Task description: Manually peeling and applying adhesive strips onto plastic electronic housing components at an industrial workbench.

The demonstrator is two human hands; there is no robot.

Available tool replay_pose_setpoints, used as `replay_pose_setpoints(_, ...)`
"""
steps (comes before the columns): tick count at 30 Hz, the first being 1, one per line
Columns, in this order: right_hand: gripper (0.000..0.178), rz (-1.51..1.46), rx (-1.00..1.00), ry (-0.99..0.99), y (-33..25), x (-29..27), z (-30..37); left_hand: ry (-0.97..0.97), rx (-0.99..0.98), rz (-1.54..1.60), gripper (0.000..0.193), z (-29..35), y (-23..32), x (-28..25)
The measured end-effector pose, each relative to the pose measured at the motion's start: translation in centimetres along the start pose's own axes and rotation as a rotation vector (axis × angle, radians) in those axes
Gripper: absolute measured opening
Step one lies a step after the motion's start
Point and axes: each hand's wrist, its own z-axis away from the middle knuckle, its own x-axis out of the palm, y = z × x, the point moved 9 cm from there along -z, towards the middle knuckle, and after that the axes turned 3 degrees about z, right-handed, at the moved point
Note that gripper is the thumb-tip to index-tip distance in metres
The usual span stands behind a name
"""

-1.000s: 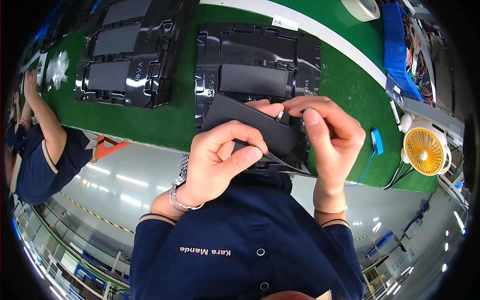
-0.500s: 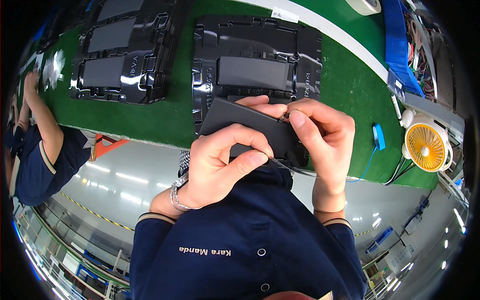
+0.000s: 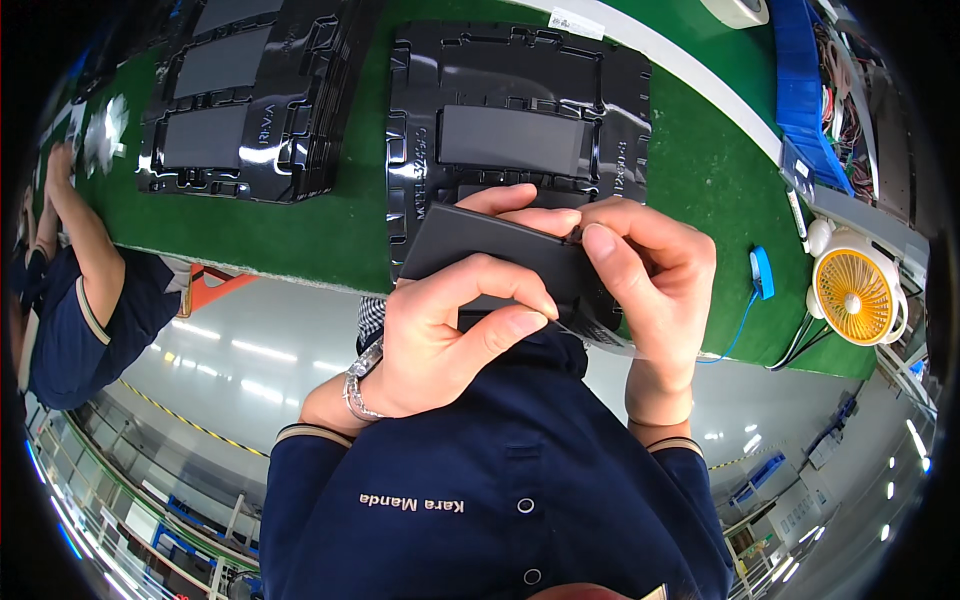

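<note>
A flat dark-grey rectangular panel (image 3: 490, 238) is held tilted in front of my chest, over the near edge of the bench. My left hand (image 3: 440, 325) is closed at its near side, thumb and index finger pinched together by a thin edge or strip too fine to make out. At the panel's right far corner, my right hand (image 3: 655, 275) pinches a small dark piece (image 3: 575, 235) between thumb and index finger. More fingertips show behind the panel's far edge; whose hand they belong to I cannot tell. Beyond lies a black moulded tray (image 3: 625, 95) with a similar grey panel (image 3: 512, 138) in it.
A stack of black trays (image 3: 310, 120) with grey panels stands at the left of the green bench (image 3: 250, 240). To the right are a yellow-and-white fan (image 3: 852, 292), a blue corded clip (image 3: 762, 272) and a blue bin (image 3: 800, 100) of wires. A co-worker's arm (image 3: 85, 225) reaches in far left.
Both hands and the panel have shifted very slightly to the right. The dark thin line beside my left fingertips shows less clearly now. Both pinches stay closed.
</note>
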Motion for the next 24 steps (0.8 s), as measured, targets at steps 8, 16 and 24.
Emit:
replay_pose_setpoints(8,0.012,-0.012,-0.038,-0.007,0.2,0.1,-0.12,-0.013,0.01,-0.01,0.014,0.02,-0.01,0.1)
replay_pose_setpoints(16,0.011,-0.021,-0.038,-0.013,0.36,0.09,-0.19,-0.028,0.025,-0.023,0.013,-0.03,0.09,0.14)
replay_pose_setpoints(24,0.009,-0.002,-0.055,-0.019,0.15,0.09,-0.26,-0.025,0.021,-0.012,0.014,0.0,0.0,0.16)
